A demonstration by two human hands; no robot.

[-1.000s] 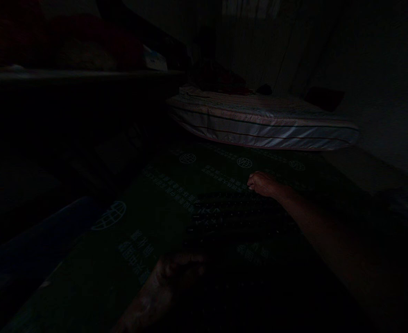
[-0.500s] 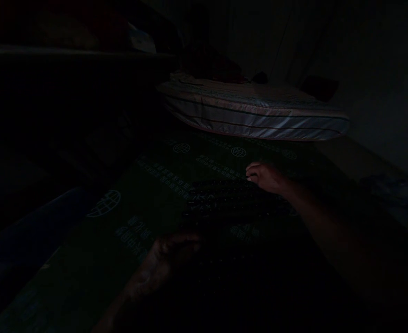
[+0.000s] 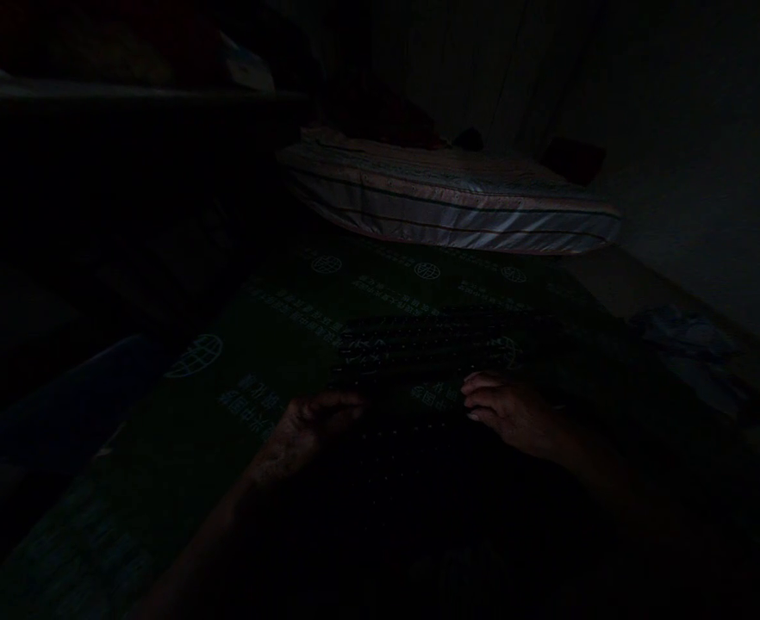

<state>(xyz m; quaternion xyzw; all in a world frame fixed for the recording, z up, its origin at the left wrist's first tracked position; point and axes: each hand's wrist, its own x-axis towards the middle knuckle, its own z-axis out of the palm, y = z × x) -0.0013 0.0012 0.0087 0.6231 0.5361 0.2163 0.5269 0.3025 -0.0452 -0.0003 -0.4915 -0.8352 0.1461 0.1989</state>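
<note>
A dark, white-speckled cloth (image 3: pixel 406 430) lies closest to me, its near part lost in shadow. My left hand (image 3: pixel 319 422) is at its left edge, fingers pressed together and closed on it. On the right, my right hand (image 3: pixel 506 409) has its fingers curled down at the cloth's far edge; the fingertips are dim but appear closed on it. Just beyond both hands, more dark speckled material (image 3: pixel 406 340) rests in long narrow folds on a green printed board (image 3: pixel 257 344). Whether the two dark pieces join cannot be made out.
A mattress (image 3: pixel 451 215) with a striped cover lies across the board's far end. To the right is a crumpled cloth (image 3: pixel 683 331) by the pale wall (image 3: pixel 709 198). A shelf edge (image 3: pixel 127 93) runs along the upper left. The room is very dark.
My right hand has come back toward me, from the far side of the folded dark material to the nearer cloth's edge. My left hand sits slightly higher in view, and the camera has shifted a little.
</note>
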